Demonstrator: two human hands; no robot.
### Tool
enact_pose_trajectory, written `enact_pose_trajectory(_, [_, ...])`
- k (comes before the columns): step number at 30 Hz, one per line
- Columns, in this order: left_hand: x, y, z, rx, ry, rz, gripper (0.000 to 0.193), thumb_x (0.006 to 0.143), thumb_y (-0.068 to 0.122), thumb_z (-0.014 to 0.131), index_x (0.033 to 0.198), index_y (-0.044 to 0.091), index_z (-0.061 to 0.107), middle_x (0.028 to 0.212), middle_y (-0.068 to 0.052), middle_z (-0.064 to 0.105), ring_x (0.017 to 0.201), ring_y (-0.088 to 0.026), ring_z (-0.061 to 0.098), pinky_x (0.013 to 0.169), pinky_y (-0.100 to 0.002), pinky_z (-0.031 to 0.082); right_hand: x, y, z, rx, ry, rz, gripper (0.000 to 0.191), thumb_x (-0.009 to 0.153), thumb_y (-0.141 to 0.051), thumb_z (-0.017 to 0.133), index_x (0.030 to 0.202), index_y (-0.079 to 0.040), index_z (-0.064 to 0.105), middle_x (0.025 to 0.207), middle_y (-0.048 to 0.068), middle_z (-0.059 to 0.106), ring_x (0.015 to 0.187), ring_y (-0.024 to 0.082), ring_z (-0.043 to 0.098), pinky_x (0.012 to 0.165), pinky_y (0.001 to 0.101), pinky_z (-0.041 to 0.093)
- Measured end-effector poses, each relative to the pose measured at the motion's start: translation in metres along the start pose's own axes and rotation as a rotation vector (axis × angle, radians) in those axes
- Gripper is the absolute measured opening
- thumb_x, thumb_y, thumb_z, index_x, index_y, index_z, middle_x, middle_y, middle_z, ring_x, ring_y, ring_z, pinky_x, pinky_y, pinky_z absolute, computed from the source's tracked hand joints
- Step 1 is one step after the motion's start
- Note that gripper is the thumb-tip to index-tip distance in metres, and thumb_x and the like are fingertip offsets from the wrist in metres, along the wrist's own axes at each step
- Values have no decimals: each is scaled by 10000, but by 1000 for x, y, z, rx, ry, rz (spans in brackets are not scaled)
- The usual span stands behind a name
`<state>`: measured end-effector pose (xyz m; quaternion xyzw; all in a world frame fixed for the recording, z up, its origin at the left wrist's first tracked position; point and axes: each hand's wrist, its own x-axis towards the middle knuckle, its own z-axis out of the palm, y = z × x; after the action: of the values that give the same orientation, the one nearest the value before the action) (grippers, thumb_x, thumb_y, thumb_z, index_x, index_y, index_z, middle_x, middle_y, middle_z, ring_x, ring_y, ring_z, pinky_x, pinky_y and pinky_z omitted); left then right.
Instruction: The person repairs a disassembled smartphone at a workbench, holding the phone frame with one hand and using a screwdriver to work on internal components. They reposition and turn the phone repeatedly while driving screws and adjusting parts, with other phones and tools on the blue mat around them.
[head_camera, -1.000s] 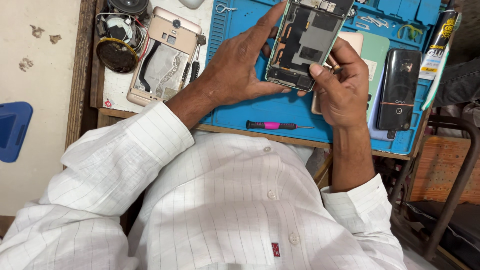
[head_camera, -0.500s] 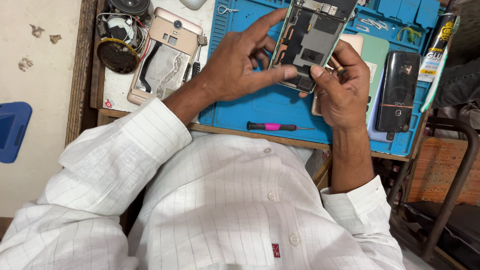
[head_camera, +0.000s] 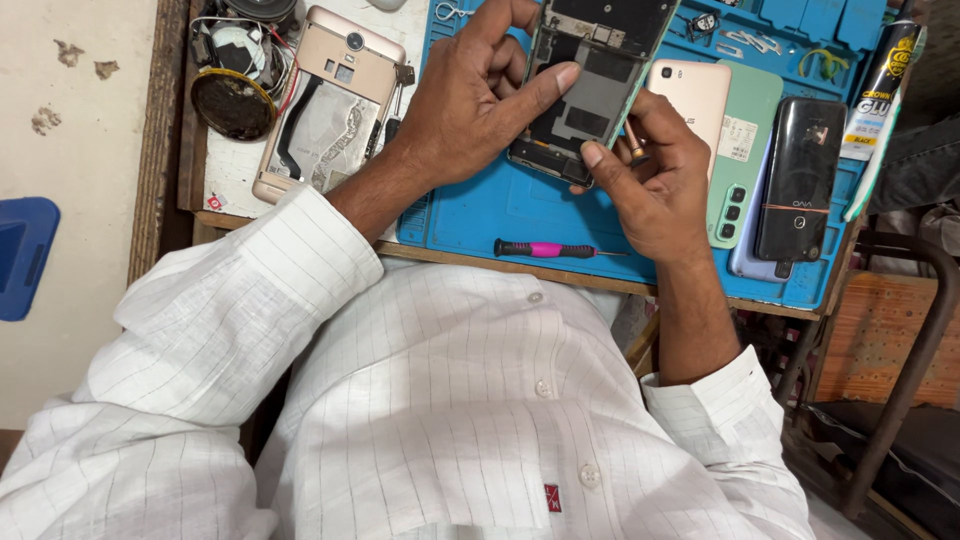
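An opened phone (head_camera: 600, 80) with its back cover off shows its dark inner parts above the blue work mat (head_camera: 480, 215). My left hand (head_camera: 470, 100) grips its left edge, thumb laid across the middle. My right hand (head_camera: 650, 175) touches the phone's lower right corner with a fingertip and holds a small copper-tipped tool (head_camera: 632, 140) between its fingers.
A pink-and-black screwdriver (head_camera: 555, 249) lies at the mat's near edge. A gold phone back shell (head_camera: 325, 105) and a round speaker with wires (head_camera: 235, 90) lie left. Several phones (head_camera: 760, 160) and a glue tube (head_camera: 880, 90) lie right. A blue object (head_camera: 25, 255) is on the floor.
The opened phone has tilted and shifted slightly toward me. My left thumb now lies across its middle, and my right hand has moved up to its lower corner.
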<state>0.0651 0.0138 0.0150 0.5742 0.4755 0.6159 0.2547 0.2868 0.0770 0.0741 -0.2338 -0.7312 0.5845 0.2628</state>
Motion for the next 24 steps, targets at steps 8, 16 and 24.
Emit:
enact_pose_trajectory(8, [-1, 3, -4, -79, -23, -24, 277, 1152, 246, 695, 1308, 78, 539, 834, -18, 743, 684, -34, 685, 556, -194, 460, 4, -1, -3, 74, 24, 40, 443, 1039, -4, 671, 1448, 79, 521, 1316, 202, 674, 1031, 182, 740, 738, 307, 677])
enact_pose_trajectory(16, [-2, -1, -7, -232, -36, -44, 306, 1165, 153, 664, 1375, 40, 472, 1057, -116, 799, 964, -155, 834, 810, -273, 712, 6, -1, 0, -10, 8, 42, 468, 1047, -39, 689, 1473, 78, 535, 1280, 192, 676, 976, 155, 713, 747, 307, 681])
enact_pose_trajectory(24, [0, -2, -11, -352, -3, -136, 373, 1118, 58, 640, 1420, 30, 425, 1153, -161, 779, 1017, -192, 819, 824, -297, 733, 1, 6, 0, -251, 118, -114, 338, 1143, -52, 615, 1455, 45, 529, 1198, 150, 706, 1052, 168, 741, 817, 290, 647])
